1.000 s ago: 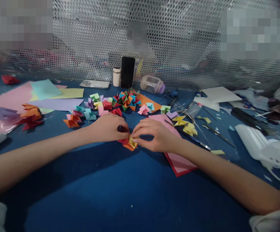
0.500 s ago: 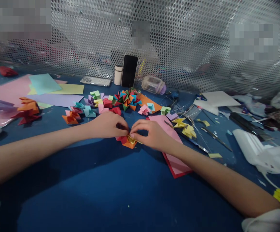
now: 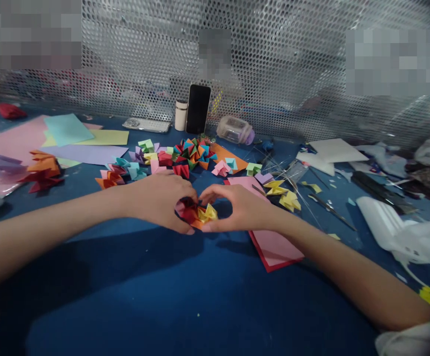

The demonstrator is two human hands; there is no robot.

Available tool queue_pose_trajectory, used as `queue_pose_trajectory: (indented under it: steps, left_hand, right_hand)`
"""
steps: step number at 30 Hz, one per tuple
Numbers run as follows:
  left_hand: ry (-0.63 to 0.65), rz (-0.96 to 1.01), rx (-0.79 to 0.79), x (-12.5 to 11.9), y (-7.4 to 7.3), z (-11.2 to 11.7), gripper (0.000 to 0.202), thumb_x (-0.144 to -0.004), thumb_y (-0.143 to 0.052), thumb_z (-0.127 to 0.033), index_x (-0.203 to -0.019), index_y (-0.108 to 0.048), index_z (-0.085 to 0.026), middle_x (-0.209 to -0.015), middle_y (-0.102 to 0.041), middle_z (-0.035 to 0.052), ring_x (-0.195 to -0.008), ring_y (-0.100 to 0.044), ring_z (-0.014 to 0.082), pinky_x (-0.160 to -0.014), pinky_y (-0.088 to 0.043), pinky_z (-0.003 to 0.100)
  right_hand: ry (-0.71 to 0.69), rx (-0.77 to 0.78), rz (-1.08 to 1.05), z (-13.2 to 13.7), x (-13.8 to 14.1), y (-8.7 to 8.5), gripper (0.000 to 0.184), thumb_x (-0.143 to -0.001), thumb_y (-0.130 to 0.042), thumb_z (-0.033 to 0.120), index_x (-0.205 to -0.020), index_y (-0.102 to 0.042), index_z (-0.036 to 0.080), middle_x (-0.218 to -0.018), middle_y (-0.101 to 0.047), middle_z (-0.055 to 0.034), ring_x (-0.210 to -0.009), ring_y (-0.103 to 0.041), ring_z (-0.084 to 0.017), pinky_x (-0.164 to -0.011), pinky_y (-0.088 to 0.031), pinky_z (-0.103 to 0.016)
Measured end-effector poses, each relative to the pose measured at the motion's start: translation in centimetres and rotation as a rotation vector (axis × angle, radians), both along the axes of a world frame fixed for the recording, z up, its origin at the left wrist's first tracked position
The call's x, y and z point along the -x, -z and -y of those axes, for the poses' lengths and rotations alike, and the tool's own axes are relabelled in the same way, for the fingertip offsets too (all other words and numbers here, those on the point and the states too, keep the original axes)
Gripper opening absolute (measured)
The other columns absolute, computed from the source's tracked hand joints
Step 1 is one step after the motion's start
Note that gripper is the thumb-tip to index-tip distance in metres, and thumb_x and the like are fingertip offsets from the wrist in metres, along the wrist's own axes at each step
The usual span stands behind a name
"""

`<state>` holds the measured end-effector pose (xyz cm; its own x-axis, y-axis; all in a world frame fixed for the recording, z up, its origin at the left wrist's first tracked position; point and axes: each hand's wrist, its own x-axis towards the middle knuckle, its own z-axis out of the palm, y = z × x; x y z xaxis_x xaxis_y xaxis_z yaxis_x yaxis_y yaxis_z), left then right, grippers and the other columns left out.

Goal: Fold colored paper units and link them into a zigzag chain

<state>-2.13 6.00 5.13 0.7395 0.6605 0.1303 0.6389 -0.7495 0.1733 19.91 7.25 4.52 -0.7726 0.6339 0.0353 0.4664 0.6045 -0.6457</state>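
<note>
In the middle of the table sits a small folded-paper origami cluster [image 3: 200, 215], with red, pink, orange and yellow parts showing. My left hand [image 3: 155, 198] curves round its left side, thumb in front and fingers behind. From the right, my right hand [image 3: 242, 207] encloses it the same way, its thumb at the orange front edge. The fingertips of both hands nearly meet at the back, where they partly hide the paper. Beside my right wrist lie pink and red paper sheets [image 3: 274, 249]. A red folded piece [image 3: 181, 171] lies just beyond my left hand.
Behind are a multicoloured origami ball [image 3: 194, 152], several folded pieces [image 3: 131, 168], an upright phone [image 3: 198, 109] and a tipped jar [image 3: 234, 129]. Coloured sheets [image 3: 85, 153] lie left. Tweezers [image 3: 331, 211], yellow pieces [image 3: 290, 201] and a white glue-gun-like tool [image 3: 389, 222] are at right.
My hands have gone from pinching at the top of the cluster to spreading round its sides. Both thumbs have moved down to the front, and more of the yellow and red paper shows.
</note>
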Motion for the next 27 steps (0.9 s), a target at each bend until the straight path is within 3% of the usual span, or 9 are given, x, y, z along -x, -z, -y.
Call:
queue_pose_trajectory:
  steps: [2,5,10,13,16,20,27]
  left_hand:
    - [0.007,-0.073,-0.006,-0.1,0.1,0.3,0.040,-0.067,-0.068,-0.053,-0.089,-0.065,-0.020,-0.087,-0.068,0.0038,-0.077,-0.062,0.0226,-0.072,-0.038,0.034]
    - [-0.025,-0.113,-0.049,-0.3,0.4,0.4,0.031,-0.071,-0.066,-0.046,-0.086,-0.061,-0.020,-0.086,-0.066,0.0036,-0.077,-0.062,0.0230,-0.073,-0.038,0.036]
    - [-0.125,-0.073,-0.051,-0.5,-0.2,0.5,0.050,-0.068,-0.066,-0.056,-0.098,-0.053,-0.018,-0.081,-0.066,0.0045,-0.079,-0.062,0.0258,-0.070,-0.040,0.034]
    - [-0.176,0.032,0.074,-0.2,-1.5,0.7,0.062,-0.071,-0.063,-0.061,-0.114,-0.049,-0.019,-0.096,-0.067,0.0061,-0.088,-0.063,0.0257,-0.070,-0.044,0.032]
    - [-0.059,0.165,0.169,0.3,-2.8,0.6,0.054,-0.082,-0.059,-0.052,-0.125,-0.045,-0.024,-0.120,-0.061,0.0054,-0.105,-0.060,0.0223,-0.083,-0.045,0.030]
    - [0.119,0.302,0.298,1.0,-3.2,-0.1,0.030,-0.089,-0.054,-0.032,-0.118,-0.052,-0.024,-0.116,-0.064,0.0036,-0.106,-0.060,0.0174,-0.085,-0.047,0.027]
    - [0.132,0.544,0.440,0.5,-2.0,-0.8,0.019,-0.084,-0.064,-0.025,-0.103,-0.062,-0.020,-0.096,-0.070,0.0011,-0.088,-0.067,0.0129,-0.080,-0.053,0.024]
  right_hand:
    - [-0.057,-0.052,0.066,0.2,-0.1,-0.2,0.061,-0.063,-0.079,0.040,-0.115,-0.054,0.020,-0.109,-0.066,-0.0061,-0.099,-0.062,-0.021,-0.083,-0.048,-0.032]
    - [-0.066,-0.176,0.105,0.4,-0.1,-0.3,0.048,-0.068,-0.074,0.029,-0.111,-0.055,0.019,-0.103,-0.066,-0.0055,-0.091,-0.062,-0.020,-0.077,-0.047,-0.031]
    - [0.007,-0.364,0.017,0.2,-0.4,-1.3,0.032,-0.072,-0.068,0.021,-0.102,-0.056,0.019,-0.100,-0.065,-0.0044,-0.088,-0.061,-0.018,-0.076,-0.047,-0.029]
    - [-0.086,-0.520,-0.013,-0.2,-1.0,-2.0,0.029,-0.078,-0.062,0.019,-0.106,-0.055,0.018,-0.108,-0.064,-0.0076,-0.101,-0.060,-0.020,-0.085,-0.047,-0.033]
    - [-0.184,-0.624,-0.011,-0.5,-1.5,-2.3,0.028,-0.083,-0.056,0.016,-0.110,-0.053,0.018,-0.112,-0.063,-0.0086,-0.109,-0.057,-0.021,-0.092,-0.046,-0.036]
    - [-0.217,-0.617,-0.043,-0.7,-1.8,-2.5,0.029,-0.083,-0.053,0.011,-0.110,-0.052,0.022,-0.112,-0.063,-0.0058,-0.107,-0.058,-0.018,-0.092,-0.047,-0.034]
    - [-0.181,-0.537,-0.119,-1.2,-1.8,-2.5,0.029,-0.079,-0.060,0.012,-0.106,-0.052,0.021,-0.107,-0.063,-0.0050,-0.104,-0.059,-0.018,-0.090,-0.047,-0.032]
